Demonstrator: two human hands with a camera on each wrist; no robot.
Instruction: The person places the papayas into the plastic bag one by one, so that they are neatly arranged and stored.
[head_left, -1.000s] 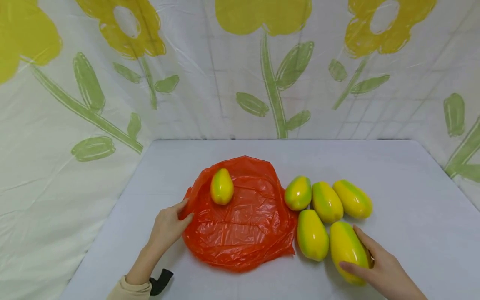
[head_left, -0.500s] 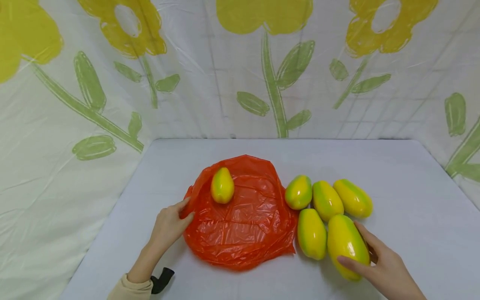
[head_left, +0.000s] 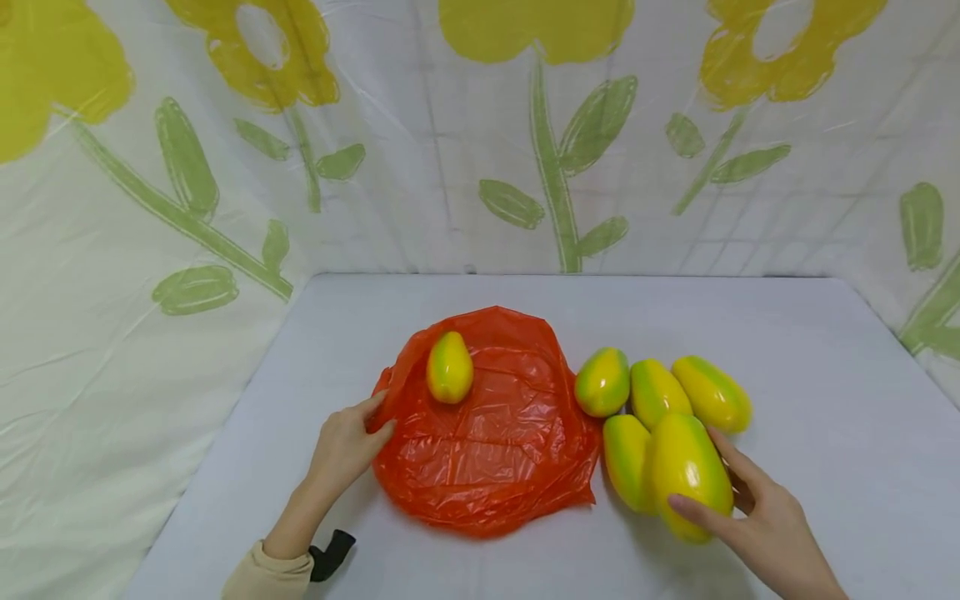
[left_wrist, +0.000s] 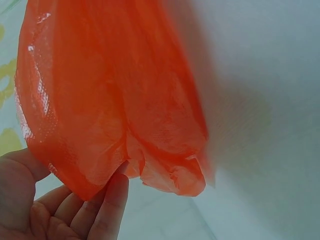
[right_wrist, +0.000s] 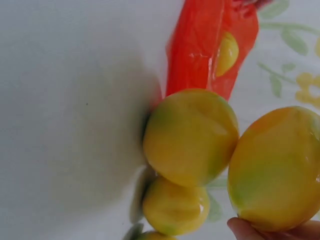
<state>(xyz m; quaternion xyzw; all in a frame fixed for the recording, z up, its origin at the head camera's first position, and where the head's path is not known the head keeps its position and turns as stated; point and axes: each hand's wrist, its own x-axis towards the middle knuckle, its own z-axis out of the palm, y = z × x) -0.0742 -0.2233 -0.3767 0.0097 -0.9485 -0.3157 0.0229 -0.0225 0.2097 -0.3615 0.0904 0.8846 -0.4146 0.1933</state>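
In the head view a red plastic bag (head_left: 495, 450) lies spread with its mouth facing up, and one yellow-green papaya (head_left: 450, 368) sits inside. My left hand (head_left: 347, 442) holds the bag's left rim; the left wrist view shows the thumb (left_wrist: 25, 162) and fingers on either side of the plastic. My right hand (head_left: 768, 521) grips a large glossy papaya (head_left: 690, 475) from its right side, raised off the table. In the head view it overlaps another papaya (head_left: 624, 458) to its left. The right wrist view has the held papaya (right_wrist: 275, 170) beside others.
Behind the held one stand a papaya (head_left: 602, 383) by the bag's right edge, a second papaya (head_left: 651, 392) and a third papaya (head_left: 712, 394). A black curved piece (head_left: 332, 557) shows by the left sleeve (head_left: 268, 575). A flower-printed sheet (head_left: 420, 167) hangs behind the table (head_left: 825, 375).
My right hand has lifted the papaya and moved it a little left and away from me, over the neighbouring papaya. The left hand keeps its hold on the bag's rim.
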